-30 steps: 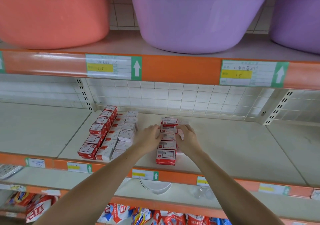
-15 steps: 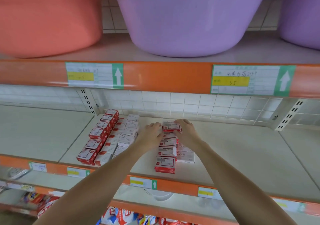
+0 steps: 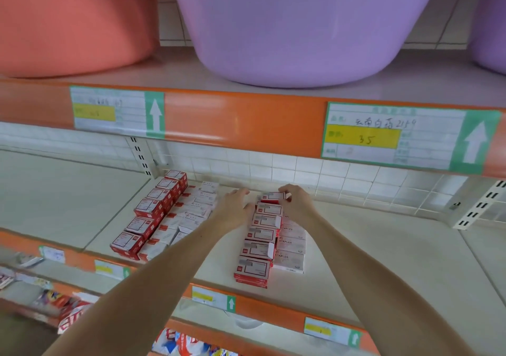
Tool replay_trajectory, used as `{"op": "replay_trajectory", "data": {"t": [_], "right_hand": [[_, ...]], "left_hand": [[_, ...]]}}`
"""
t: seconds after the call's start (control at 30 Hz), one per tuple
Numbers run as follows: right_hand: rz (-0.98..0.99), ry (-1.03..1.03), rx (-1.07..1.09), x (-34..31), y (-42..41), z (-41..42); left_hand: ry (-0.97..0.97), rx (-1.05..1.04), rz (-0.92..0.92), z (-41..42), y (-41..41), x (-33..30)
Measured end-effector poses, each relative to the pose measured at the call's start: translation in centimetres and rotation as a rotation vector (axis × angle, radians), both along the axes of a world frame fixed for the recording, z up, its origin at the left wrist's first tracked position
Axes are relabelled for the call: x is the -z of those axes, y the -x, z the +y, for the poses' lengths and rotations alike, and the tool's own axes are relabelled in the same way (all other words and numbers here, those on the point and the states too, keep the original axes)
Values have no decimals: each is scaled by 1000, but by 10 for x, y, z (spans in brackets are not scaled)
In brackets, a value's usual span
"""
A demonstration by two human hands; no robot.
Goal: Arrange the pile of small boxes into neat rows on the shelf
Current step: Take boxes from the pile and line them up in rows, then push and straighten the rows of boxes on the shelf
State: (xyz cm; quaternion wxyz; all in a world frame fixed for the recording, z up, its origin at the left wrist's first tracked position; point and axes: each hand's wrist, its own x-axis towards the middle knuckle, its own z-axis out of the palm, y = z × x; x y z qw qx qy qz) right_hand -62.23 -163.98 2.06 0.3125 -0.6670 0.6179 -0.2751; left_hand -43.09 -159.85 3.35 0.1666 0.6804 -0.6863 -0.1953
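Observation:
A row of red-and-white small boxes (image 3: 257, 249) runs front to back on the cream shelf (image 3: 369, 268). White staples boxes (image 3: 290, 249) lie along its right side. My right hand (image 3: 297, 201) pinches the rearmost red box (image 3: 271, 197) at the far end of the row. My left hand (image 3: 236, 209) rests against the row's left side near the back, fingers fairly straight. To the left stand a row of red boxes (image 3: 152, 213) and a row of white boxes (image 3: 189, 216).
An orange basin (image 3: 74, 21) and a purple basin (image 3: 301, 24) sit on the shelf above, behind an orange price rail (image 3: 241, 121). The tiled back wall (image 3: 328, 175) closes the shelf. Packaged goods (image 3: 71, 314) fill the lower shelves.
Both hands have slid from the middle of the row to its far end. The right hand now pinches the rearmost box. The white boxes beside the row have come into view.

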Motion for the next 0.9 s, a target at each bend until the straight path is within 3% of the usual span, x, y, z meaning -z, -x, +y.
{"op": "replay_trajectory", "data": {"t": [0.27, 0.53, 0.63, 0.73, 0.9], "right_hand": [[-3, -55, -54, 1, 1, 1], [-20, 61, 21, 8, 6, 32], [-23, 105, 110, 13, 10, 43], [-150, 21, 259, 20, 13, 55], [-261, -93, 218, 28, 6, 67]], "left_hand": [[18, -9, -46, -4, 11, 2], [-22, 8, 95, -1, 15, 6], [-65, -7, 181, 5, 14, 5], [-138, 25, 336, 16, 16, 1], [-208, 68, 663, 20, 23, 7]]}}
